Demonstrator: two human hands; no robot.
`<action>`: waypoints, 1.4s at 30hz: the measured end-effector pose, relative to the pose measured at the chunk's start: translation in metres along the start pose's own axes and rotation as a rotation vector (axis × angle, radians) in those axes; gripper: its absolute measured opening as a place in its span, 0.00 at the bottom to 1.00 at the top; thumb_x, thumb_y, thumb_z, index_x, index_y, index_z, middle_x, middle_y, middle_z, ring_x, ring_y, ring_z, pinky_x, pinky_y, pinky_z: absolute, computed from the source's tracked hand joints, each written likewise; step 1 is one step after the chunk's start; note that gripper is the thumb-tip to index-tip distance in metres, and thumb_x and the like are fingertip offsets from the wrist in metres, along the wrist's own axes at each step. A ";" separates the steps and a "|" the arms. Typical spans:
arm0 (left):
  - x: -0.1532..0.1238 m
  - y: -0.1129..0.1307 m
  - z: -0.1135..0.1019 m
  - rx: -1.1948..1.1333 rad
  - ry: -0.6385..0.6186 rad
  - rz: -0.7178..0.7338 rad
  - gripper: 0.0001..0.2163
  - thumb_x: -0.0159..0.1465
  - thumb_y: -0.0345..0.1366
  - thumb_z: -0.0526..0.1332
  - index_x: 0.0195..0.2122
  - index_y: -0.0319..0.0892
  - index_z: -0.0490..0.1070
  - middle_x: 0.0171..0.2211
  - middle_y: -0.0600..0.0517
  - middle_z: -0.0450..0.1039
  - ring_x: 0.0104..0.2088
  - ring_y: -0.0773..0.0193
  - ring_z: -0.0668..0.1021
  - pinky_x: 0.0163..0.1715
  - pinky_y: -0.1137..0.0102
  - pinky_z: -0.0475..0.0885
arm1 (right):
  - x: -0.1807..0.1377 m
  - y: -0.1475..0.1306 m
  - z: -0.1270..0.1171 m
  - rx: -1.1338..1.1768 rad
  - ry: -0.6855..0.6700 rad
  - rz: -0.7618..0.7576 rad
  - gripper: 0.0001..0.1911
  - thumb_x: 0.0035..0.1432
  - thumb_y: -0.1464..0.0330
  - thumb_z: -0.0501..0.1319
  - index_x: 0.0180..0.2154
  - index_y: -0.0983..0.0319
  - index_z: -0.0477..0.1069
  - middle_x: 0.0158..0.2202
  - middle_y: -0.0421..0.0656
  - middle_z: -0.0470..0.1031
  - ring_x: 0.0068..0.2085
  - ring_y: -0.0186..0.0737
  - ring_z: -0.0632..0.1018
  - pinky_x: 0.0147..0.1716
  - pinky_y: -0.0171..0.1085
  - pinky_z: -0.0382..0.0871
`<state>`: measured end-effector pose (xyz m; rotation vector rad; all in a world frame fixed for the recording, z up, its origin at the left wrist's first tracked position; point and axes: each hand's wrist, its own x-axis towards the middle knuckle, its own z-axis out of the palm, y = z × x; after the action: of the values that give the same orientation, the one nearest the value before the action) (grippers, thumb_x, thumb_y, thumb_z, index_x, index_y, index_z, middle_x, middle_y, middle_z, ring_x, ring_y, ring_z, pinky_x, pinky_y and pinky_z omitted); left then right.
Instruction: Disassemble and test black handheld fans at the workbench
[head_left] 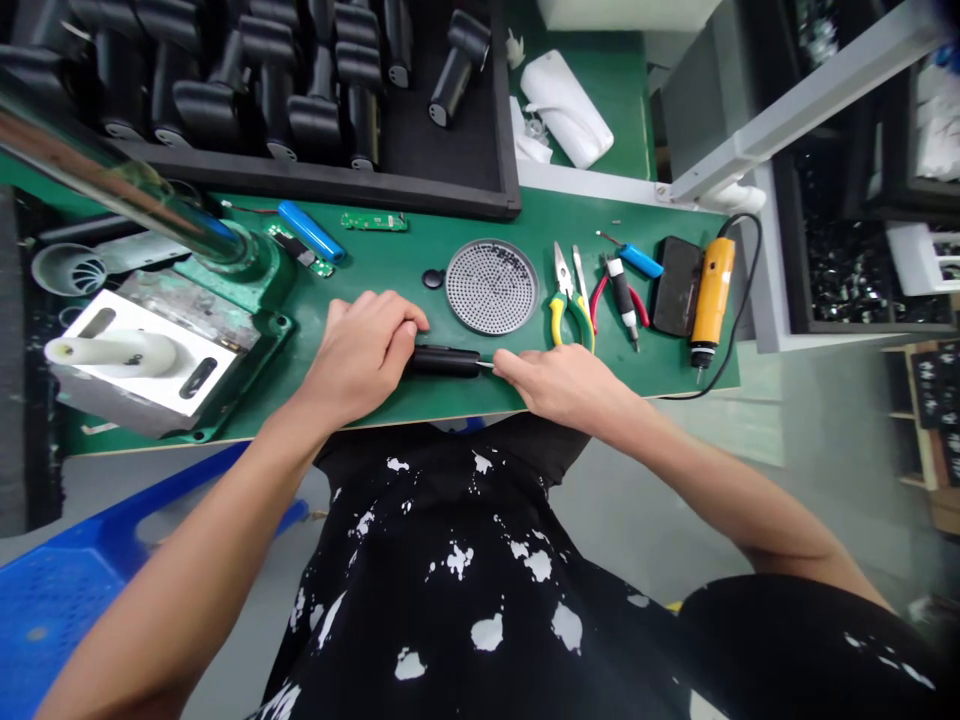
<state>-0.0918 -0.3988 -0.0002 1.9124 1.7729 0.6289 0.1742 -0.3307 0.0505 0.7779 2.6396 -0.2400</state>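
My left hand [364,350] is closed around a black handheld device housing [448,361] that lies along the bench's near edge. Its far part is hidden under my fingers. My right hand [559,385] pinches a tool with a thin metal shaft [486,365]. The shaft's tip meets the right end of the housing; its handle is hidden in my palm, so I cannot tell the exact kind. Just beyond the hands stand a round grey perforated dish [492,287] with small dark parts in it and a small black cap [433,279].
Pliers [562,275], red-handled cutters [598,305], a black-and-white driver [622,300] and an orange electric screwdriver [712,295] lie rightward. A press [187,340] stands left. Behind are a blue battery [311,230], circuit board [375,221] and black tray [420,180] of several black devices.
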 end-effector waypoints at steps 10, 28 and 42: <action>-0.001 0.001 0.002 -0.025 0.040 -0.008 0.11 0.75 0.38 0.49 0.49 0.45 0.70 0.43 0.48 0.76 0.46 0.51 0.76 0.52 0.52 0.64 | 0.015 -0.003 -0.028 -0.120 -0.098 -0.077 0.13 0.73 0.69 0.49 0.52 0.58 0.70 0.26 0.42 0.76 0.21 0.38 0.66 0.28 0.40 0.46; -0.008 -0.014 0.013 -0.088 0.184 0.019 0.19 0.78 0.50 0.45 0.61 0.46 0.62 0.50 0.44 0.73 0.50 0.49 0.77 0.55 0.52 0.66 | 0.049 -0.068 -0.068 -0.095 -0.014 -0.093 0.18 0.71 0.75 0.48 0.46 0.65 0.76 0.34 0.52 0.81 0.34 0.48 0.80 0.29 0.41 0.55; -0.007 -0.016 0.013 -0.068 0.199 0.041 0.21 0.78 0.51 0.46 0.62 0.43 0.62 0.54 0.42 0.72 0.51 0.50 0.77 0.54 0.52 0.67 | 0.048 -0.062 -0.061 -0.074 -0.061 -0.054 0.18 0.70 0.75 0.51 0.48 0.64 0.78 0.35 0.53 0.81 0.37 0.52 0.82 0.29 0.41 0.58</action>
<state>-0.0966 -0.4053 -0.0203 1.9006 1.8094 0.9104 0.0837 -0.3429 0.0907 0.6656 2.5985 -0.1768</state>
